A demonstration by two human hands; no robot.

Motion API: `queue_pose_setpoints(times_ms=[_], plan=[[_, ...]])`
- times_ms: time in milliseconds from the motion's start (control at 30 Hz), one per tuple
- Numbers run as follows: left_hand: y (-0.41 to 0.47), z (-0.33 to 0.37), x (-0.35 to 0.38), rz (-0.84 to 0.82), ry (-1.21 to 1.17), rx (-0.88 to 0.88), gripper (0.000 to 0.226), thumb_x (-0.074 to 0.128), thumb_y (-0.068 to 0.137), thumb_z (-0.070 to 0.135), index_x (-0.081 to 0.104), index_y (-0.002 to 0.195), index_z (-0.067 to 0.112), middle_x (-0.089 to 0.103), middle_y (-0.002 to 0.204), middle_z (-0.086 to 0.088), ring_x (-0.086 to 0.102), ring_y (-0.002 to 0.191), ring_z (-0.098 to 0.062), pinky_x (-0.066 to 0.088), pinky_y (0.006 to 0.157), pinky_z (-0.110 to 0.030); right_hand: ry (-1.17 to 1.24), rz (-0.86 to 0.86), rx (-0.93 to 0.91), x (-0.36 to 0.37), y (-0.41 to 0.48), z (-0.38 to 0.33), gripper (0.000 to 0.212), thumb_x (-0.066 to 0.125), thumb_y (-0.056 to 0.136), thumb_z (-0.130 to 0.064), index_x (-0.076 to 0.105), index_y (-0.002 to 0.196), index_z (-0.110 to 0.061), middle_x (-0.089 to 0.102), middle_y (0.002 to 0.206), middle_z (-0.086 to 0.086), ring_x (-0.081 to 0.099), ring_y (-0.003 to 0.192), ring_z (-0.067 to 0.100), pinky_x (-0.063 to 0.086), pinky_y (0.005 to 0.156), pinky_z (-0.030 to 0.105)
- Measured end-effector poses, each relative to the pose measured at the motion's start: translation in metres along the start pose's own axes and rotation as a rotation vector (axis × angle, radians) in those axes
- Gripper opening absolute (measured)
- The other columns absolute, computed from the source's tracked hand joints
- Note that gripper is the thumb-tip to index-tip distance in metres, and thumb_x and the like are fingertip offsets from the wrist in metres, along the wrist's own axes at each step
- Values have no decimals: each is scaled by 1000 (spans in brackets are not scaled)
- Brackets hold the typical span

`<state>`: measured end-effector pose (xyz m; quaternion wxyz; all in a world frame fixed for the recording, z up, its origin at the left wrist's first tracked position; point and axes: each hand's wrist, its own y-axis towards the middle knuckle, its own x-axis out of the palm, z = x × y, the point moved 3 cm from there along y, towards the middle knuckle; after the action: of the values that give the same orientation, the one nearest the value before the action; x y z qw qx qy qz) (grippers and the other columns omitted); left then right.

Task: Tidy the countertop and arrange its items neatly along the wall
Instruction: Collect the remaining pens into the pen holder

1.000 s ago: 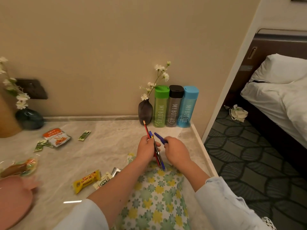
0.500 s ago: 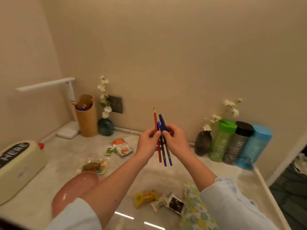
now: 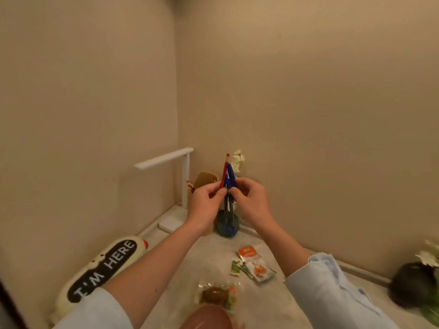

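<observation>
Running into the corner, the countertop [image 3: 213, 257] carries the whole scene, with the desk lamp [image 3: 183, 181] as landmark at the back. Left of and nearer than the lamp lies a cream case [image 3: 99, 269] lettered "I'M HERE". Right of the lamp stands a dark green vase [image 3: 228, 225] with white flowers. Raised in front of the lamp, the left hand [image 3: 205, 206] and right hand [image 3: 251, 203] both pinch a bundle of pens [image 3: 228, 180], one red and the others blue, held upright with fingers closed on it. Nearer than the lamp, snack packets [image 3: 255, 264] lie loose on the stone.
</observation>
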<state>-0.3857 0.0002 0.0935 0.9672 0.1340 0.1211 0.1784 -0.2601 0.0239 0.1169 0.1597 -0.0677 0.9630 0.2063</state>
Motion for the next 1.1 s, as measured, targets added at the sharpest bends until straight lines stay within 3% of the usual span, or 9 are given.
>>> queue_pose_setpoints(times_ms=[133,267,367,500,667,867,1000,1100], plan=[[37,6,-36,4,-18,44,26,60,94,25,67,119,24,72,103,9,69,95,-9,57,84,-34,20,28,-21,30,33,-18,16,58,93,-12,64,106,-20,68,98,-7,65,90,6,55,77,24],[72,12,-59,18,8,116,26,63,92,26,68,117,25,72,101,11,67,94,-4,54,83,-25,46,51,-69,50,63,-31,19,58,93,-10,63,108,-19,66,102,-7,62,93,2,50,72,16],[96,7,-69,45,43,154,26,66,90,27,70,115,27,73,100,13,65,92,1,51,80,-20,27,80,-111,64,85,-33,25,58,92,-8,66,114,-17,68,106,-6,62,100,5,50,80,17],[119,-12,-74,74,75,159,25,67,89,27,72,114,28,73,101,14,65,92,1,49,79,-18,41,80,-82,81,105,-19,24,58,92,-7,66,113,-16,68,105,-5,63,97,5,50,70,14],[134,-46,-67,57,134,97,24,68,88,30,72,111,32,73,98,17,65,90,3,49,76,-17,45,78,-20,98,115,12,22,59,91,-5,65,104,-21,67,101,-6,63,99,10,53,86,28],[138,-78,-53,-31,288,59,23,66,89,32,70,111,31,72,98,15,66,89,-3,53,72,-20,51,60,96,107,112,51,22,56,93,-6,61,104,-24,65,100,-6,62,98,9,55,90,34],[134,-94,-47,-52,430,71,26,66,88,36,70,113,30,70,100,11,65,93,-8,56,79,-29,54,23,132,112,105,65,31,54,93,-3,62,119,-17,67,106,-6,61,98,1,53,92,27],[131,-94,-47,8,461,109,25,65,88,39,71,110,28,67,106,9,61,97,-10,55,83,-33,61,19,137,110,102,67,42,54,94,-3,53,134,-16,67,112,-3,60,104,5,51,84,14]])
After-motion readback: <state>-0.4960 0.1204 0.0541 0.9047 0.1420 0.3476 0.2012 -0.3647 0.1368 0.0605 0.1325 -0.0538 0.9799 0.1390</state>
